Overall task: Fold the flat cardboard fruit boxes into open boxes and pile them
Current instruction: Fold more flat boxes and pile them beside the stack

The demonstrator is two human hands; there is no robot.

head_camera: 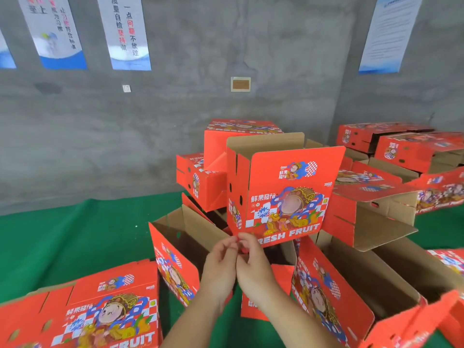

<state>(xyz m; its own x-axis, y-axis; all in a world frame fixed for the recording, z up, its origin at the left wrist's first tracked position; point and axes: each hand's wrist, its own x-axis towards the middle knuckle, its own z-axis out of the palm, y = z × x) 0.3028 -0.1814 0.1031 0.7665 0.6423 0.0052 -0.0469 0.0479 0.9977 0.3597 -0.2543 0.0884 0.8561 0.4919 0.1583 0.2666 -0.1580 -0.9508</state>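
A red cardboard fruit box (283, 194), folded open with its brown inside showing at the top, is held upright in front of me above the pile. Its printed "FRESH FRUIT" face is turned toward me. My left hand (219, 266) and my right hand (251, 264) meet at the box's lower near corner, fingers curled and pinching the red edge there. A stack of flat red boxes (100, 310) lies at the lower left. Folded open boxes (190, 234) stand just behind my hands.
More folded red boxes are piled behind (200, 182) and to the right (371, 212), with another open box (351, 285) at the lower right. Green floor covering (75, 237) spreads to the left. A grey concrete wall (226, 59) with hanging posters rises behind.
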